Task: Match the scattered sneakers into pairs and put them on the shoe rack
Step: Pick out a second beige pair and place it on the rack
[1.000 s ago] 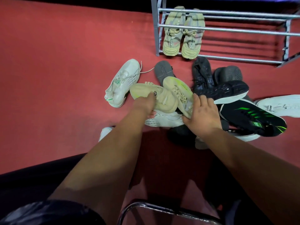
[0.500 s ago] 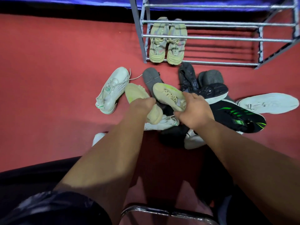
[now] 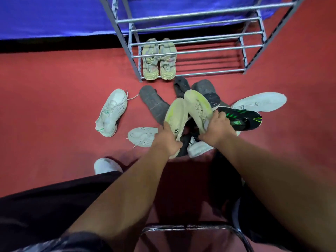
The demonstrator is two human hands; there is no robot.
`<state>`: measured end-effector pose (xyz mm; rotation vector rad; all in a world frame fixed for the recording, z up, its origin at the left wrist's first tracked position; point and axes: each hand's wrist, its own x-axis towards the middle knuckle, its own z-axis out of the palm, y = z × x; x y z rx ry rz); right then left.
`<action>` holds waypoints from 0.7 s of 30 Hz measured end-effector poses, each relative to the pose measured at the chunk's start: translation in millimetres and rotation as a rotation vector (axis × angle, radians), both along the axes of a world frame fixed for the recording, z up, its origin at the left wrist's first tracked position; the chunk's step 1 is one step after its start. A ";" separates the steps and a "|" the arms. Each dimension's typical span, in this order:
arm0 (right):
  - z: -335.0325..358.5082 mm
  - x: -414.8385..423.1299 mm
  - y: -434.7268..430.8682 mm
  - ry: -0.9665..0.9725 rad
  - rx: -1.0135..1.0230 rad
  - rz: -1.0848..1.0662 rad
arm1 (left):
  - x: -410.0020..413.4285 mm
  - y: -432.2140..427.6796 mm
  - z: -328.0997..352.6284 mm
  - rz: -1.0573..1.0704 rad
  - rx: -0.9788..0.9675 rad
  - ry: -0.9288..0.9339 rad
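1. One beige pair [image 3: 159, 60] stood on the shoe rack's [image 3: 209, 51] bottom shelf.
2. The left hand [image 3: 169, 140] gripped a cream sneaker [image 3: 177, 113] and the right hand [image 3: 218, 128] gripped its match [image 3: 198, 106], both raised over the pile.
3. White sneakers [image 3: 111, 111], grey ones and black ones lay unsorted on the floor [image 3: 54, 106].

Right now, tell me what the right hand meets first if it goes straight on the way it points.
The right hand points forward-left, its beige sneaker leading. Next in line is the black sneaker before the rack. If the hand clears that, it meets the paired sneakers there. Height is unclear.
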<state>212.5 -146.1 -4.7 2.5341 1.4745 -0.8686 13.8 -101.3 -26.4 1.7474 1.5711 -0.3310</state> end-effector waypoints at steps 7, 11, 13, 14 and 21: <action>-36.3 5.3 -3.7 0.044 0.010 -0.048 | -0.2 -14.5 -28.0 0.051 0.012 0.069; -36.9 9.9 -7.7 0.160 0.125 -0.098 | 11.0 -1.2 -19.4 0.119 -0.002 0.096; -24.9 10.9 -6.9 0.215 0.162 -0.166 | 15.0 5.5 -5.8 0.131 0.004 0.102; -16.3 12.5 -5.9 0.246 0.180 -0.202 | 16.5 10.4 2.3 0.130 0.009 0.093; 86.2 47.0 6.8 0.352 0.394 -0.253 | 26.4 52.8 103.0 0.003 0.185 -0.048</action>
